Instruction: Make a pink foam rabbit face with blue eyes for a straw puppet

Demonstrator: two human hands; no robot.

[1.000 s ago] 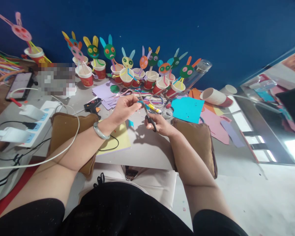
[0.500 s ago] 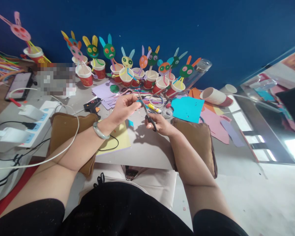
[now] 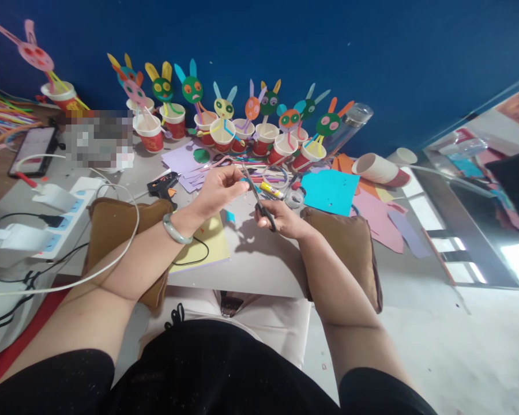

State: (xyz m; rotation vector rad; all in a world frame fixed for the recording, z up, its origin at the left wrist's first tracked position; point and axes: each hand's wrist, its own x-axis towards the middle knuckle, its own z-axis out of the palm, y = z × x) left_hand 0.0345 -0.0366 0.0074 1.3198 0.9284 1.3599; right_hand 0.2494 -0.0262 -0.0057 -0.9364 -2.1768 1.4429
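My right hand [image 3: 279, 219] grips a pair of scissors [image 3: 259, 202] by the dark handles, blades pointing up and to the left. Pinched in my left hand [image 3: 222, 187] is a small blue piece of paper [image 3: 244, 181], mostly covered by the fingers and close against the blades. Whether the blades are cutting into it I cannot tell. Below the hands, a small blue scrap [image 3: 230, 217] lies on the grey table [image 3: 259, 268]. A yellow glue stick [image 3: 271, 190] and a roll of clear tape [image 3: 294, 198] sit just behind the right hand.
Several red-and-white paper cups [image 3: 222, 135] with paper rabbit figures line the wall. A black glue gun [image 3: 163, 185] lies left. Brown cushions [image 3: 346, 248] flank my arms. Blue paper [image 3: 331, 191] and stacked cups [image 3: 378, 169] are on the right. A power strip [image 3: 71, 213] with cables lies far left.
Almost nothing differs. Both hands, the scissors and the blue paper keep practically the same position.
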